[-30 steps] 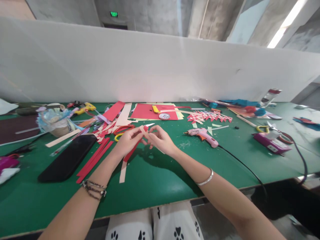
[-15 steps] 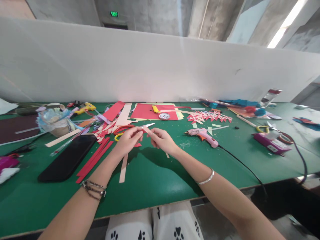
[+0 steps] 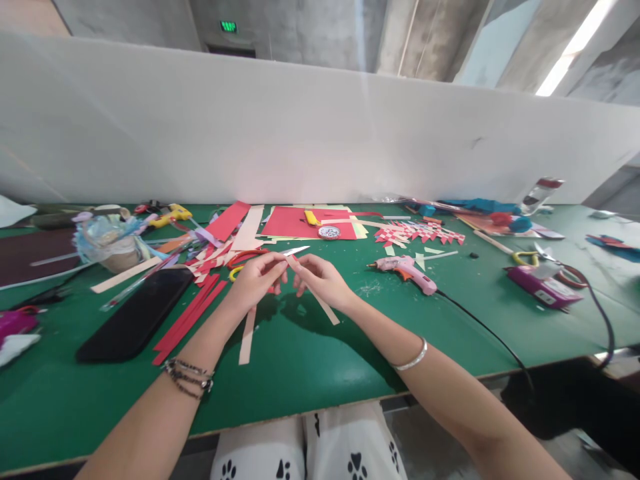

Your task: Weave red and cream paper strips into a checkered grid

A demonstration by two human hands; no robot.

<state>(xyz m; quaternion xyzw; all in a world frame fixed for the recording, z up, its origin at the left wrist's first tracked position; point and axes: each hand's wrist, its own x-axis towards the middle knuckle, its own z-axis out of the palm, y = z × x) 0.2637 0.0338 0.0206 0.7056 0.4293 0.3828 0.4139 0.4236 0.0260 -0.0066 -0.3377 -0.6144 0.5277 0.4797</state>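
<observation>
My left hand [image 3: 259, 280] and right hand [image 3: 323, 279] pinch the narrow pale-pink paper strip [image 3: 326, 311]; its tail now shows longer toward the flat green desk [image 3: 310, 377]'s near edge, so its angle seems adjusted.

Narrow peach paper strip [image 3: 325, 309], pinched at upper end, free end slanting down rightward.

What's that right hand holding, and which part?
The right hand pinches a narrow, pale-pink paper strip by its upper part, near the left hand; its lower end is loose.
</observation>
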